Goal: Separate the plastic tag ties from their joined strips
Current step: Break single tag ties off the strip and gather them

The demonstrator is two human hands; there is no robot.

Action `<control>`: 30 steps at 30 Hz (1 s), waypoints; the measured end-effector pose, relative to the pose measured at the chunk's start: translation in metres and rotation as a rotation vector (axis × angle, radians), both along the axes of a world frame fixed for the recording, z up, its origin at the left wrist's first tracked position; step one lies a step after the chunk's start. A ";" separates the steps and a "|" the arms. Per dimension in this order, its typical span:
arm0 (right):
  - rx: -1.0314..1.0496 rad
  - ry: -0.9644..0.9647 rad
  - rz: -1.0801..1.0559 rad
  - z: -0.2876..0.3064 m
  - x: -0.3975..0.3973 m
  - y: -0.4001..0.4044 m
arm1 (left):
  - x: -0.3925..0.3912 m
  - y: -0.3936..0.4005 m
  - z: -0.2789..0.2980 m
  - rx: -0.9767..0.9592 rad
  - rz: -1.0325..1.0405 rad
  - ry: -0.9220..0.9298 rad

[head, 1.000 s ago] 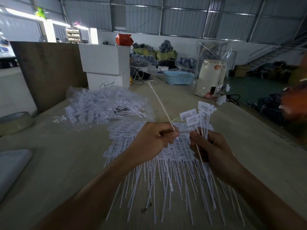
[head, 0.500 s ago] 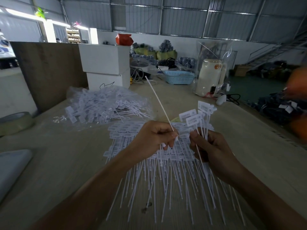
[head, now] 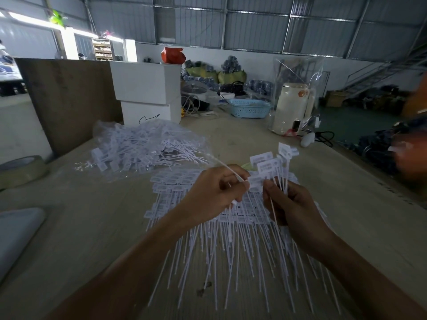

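Tag ties [head: 269,168] held mid-table, bare wood [head: 76,227] left

Left hand [head: 213,195] pinches one tag tie [head: 225,167]; right hand [head: 293,204] grips a bunch [head: 275,165] above joined strips [head: 231,239].

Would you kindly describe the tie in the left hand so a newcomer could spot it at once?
Start at the wooden table and find the spread of joined strips lying nearest the camera. Above it, the left hand pinches one tie. Unlike the ties bunched upright in the right hand, its thin tail slants up and left alone.
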State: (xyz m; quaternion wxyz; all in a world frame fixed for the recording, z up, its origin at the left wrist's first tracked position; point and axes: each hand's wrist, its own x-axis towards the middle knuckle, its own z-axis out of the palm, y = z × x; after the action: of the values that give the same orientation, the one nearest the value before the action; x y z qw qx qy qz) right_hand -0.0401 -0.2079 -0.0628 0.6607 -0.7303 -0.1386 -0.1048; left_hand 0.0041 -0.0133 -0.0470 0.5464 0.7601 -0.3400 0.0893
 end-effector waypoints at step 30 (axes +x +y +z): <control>0.045 0.191 0.210 0.000 0.001 0.002 | 0.004 0.016 0.004 0.310 0.308 -0.448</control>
State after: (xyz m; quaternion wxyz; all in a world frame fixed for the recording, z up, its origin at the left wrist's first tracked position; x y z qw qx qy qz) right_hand -0.0386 -0.2059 -0.0624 0.6943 -0.7035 -0.1483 0.0319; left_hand 0.0081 0.0026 -0.0432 0.3156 0.8384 -0.3423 0.2835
